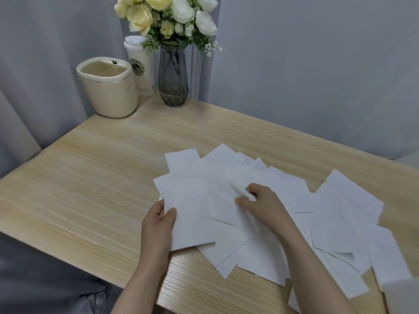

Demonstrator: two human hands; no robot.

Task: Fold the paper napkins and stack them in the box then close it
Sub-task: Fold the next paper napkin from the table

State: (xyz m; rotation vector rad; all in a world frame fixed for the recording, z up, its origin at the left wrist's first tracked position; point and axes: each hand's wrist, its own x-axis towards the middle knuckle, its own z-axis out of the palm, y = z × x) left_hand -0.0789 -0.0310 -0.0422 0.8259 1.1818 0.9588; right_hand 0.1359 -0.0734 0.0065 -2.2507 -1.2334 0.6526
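paper napkins, spread in a loose, overlapping scatter over the near right part of the tabletop. progress, as judged from this view: early. most sheets lie flat and single, fanned at differing angles; none is visibly stacked in a box, and whether any is already folded cannot be told. folding, stacking and closing all appear to remain.

the held napkin, a long rectangle at the left edge of the scatter, has its long axis running near to far, leaning slightly left at the far end; its near short edge points toward the person. it lies over the neighbouring sheets.

left hand: grip clamped on the held napkin's near left edge, thumb on top, fingers beneath. right hand: fingers curled and pinching a raised, crumpled ridge of a sheet at the centre of the scatter, just beside the held napkin.

a pale corner at the lower right of the frame may be the box; it is too cropped to tell.

far left corner of the tabletop, well apart from the napkins: a cream lidded bin, a lidded paper cup and a dark glass vase of white and yellow flowers, before a grey curtain.
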